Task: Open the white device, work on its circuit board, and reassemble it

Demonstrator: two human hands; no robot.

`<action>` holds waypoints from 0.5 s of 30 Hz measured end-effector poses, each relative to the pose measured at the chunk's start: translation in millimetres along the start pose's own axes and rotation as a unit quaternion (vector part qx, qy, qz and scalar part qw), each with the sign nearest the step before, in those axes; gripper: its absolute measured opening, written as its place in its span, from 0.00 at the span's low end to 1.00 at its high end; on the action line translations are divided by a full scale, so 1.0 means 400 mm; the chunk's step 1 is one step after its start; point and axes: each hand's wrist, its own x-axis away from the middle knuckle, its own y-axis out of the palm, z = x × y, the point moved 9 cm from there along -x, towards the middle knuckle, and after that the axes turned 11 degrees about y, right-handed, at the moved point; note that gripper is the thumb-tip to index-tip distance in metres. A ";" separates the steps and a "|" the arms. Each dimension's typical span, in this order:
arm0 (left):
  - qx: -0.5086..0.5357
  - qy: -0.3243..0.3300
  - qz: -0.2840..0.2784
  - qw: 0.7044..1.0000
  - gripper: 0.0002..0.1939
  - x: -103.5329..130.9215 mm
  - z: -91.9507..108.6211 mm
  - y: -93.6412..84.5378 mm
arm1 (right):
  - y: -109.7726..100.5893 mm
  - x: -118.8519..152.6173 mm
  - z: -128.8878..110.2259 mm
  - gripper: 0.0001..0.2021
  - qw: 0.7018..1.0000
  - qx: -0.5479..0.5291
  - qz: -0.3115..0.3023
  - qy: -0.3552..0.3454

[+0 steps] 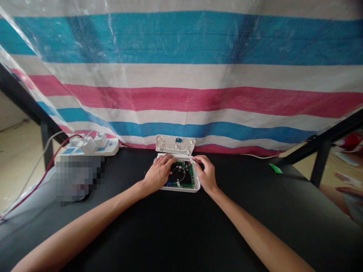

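Note:
An open white plastic device case [184,189] lies on the black table in front of me. Inside it are a green circuit board [188,165], a black part [179,175] and a thin white cable bent into a loop. Its white lid [175,145] stands tilted up at the back, with a small blue piece on it. My left hand [160,172] grips the case's left side, fingers draped over the rear rim. Curled around the right rear corner, my right hand [207,174] has its thumb and index finger at the rim. The fingertips' exact contact is partly hidden.
A white power strip [109,147] with plugs and cables sits at the back left, near a blurred-out object [79,177]. On the right lies a green scrap [275,168]. A striped sheet [181,75] hangs behind the table. Part of another person [337,200] shows at far right.

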 end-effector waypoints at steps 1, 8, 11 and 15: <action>0.000 0.001 0.002 1.000 0.23 0.000 0.000 0.000 | 0.000 0.000 -0.002 0.08 1.000 0.002 0.000 -0.001; 0.012 0.004 0.013 1.000 0.23 0.001 -0.003 -0.002 | 0.003 -0.001 -0.002 0.08 1.000 0.012 -0.009 0.005; 0.015 0.002 0.011 1.000 0.23 -0.001 -0.004 -0.004 | 0.005 -0.002 0.001 0.08 1.000 0.019 -0.013 0.009; 0.016 -0.002 0.010 1.000 0.23 -0.001 -0.004 -0.005 | 0.008 -0.002 0.000 0.08 1.000 0.018 -0.021 0.007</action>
